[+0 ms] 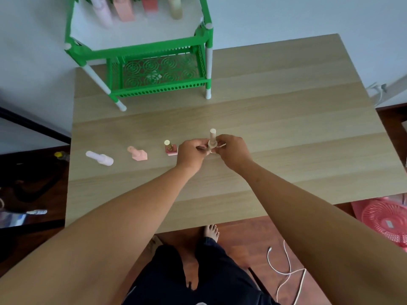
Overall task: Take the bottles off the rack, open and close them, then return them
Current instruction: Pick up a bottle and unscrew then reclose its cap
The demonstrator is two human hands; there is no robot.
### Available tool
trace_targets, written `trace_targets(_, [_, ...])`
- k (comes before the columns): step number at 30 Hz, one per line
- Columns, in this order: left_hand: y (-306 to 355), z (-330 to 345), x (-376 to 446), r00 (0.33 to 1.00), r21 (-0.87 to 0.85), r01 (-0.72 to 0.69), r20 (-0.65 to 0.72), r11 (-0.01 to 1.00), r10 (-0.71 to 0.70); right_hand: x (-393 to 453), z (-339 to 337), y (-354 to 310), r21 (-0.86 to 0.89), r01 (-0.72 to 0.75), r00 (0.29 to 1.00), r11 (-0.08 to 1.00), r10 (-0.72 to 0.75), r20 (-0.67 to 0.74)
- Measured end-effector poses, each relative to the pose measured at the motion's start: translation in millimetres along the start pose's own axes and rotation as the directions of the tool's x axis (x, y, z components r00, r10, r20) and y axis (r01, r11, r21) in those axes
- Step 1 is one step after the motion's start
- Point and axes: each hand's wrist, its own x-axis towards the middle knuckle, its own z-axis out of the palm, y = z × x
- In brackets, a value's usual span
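Both my hands meet at a slim beige bottle [212, 139] held upright over the middle of the wooden table [286, 128]. My left hand [191, 153] pinches its lower part from the left, and my right hand [233, 150] wraps it from the right. Its ribbed cap points up. To the left on the table stand a small red bottle with a gold cap [170, 148], a peach bottle [138, 153] and a pale pink bottle [100, 158]. The green rack [141, 49] stands at the back; several bottles [125, 7] sit on its top shelf.
The rack's lower shelf [160, 71] holds nothing. A white wall runs behind the table. On the floor lie a white cable [286, 271] at lower right and a pink fan [383, 219] at the right edge. My legs and feet show below the table's front edge.
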Motion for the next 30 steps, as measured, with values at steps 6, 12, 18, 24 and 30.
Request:
trace_targets(6, [28.7, -15.0, -6.0, 0.998, -0.135, -0.041, 0.035, 0.990, 0.046, -10.5, -34.4, -20.1, 0.122, -0.002, 0.999, 0.993, -0.003, 0.038])
trace_targets(12, [77.0, -33.4, -14.9, 0.984, -0.193, -0.151, 0.066, 0.969, 0.166, -27.5, -77.8, -51.8, 0.340, 0.030, 0.996, 0.940, -0.058, 0.072])
trace_targets(18, [112.7, -51.9, -20.9, 0.963, 0.028, -0.262, 0.069, 0.965, 0.259, -34.6, -117.0, -80.2, 0.497, 0.017, 0.999, 0.868, -0.032, 0.023])
trace_targets(24, [132.8, -62.1, -29.1, 0.946, 0.162, -0.320, 0.112, 0.934, 0.304, -33.3, -152.1, -102.1, 0.450, 0.120, 0.991, 0.885, -0.076, -0.114])
trace_targets(30, [145.8, -72.1, -33.6, 0.940, 0.225, -0.339, 0.121, 0.913, 0.319, -34.0, -176.8, -117.0, 0.405, 0.197, 0.977, 0.893, -0.143, -0.159])
